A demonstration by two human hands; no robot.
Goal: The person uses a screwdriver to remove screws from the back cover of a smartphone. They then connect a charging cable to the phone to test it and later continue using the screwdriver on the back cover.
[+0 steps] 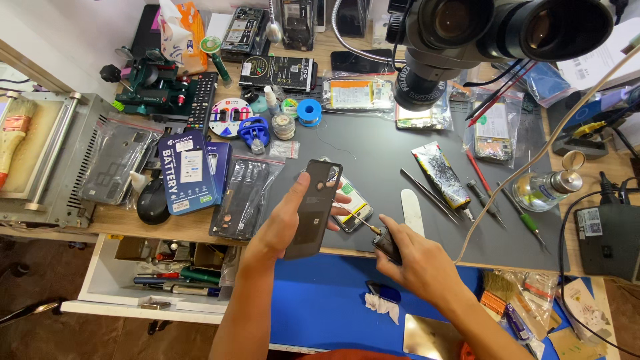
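Bare grey mat mid-bench — microscope overhead, tweezers right, bagged parts left

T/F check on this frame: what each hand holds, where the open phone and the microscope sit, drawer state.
1. The left hand holds a dark phone back cover. True.
2. The right hand holds a paintbrush. False: it grips a screwdriver, tip pointing toward the cover.
3. An opened phone lies on the grey mat behind the cover. True.
4. The microscope stands at the lower left. False: it is at the top right.
5. The drawer under the bench is shut. False: it is pulled open, tools inside.
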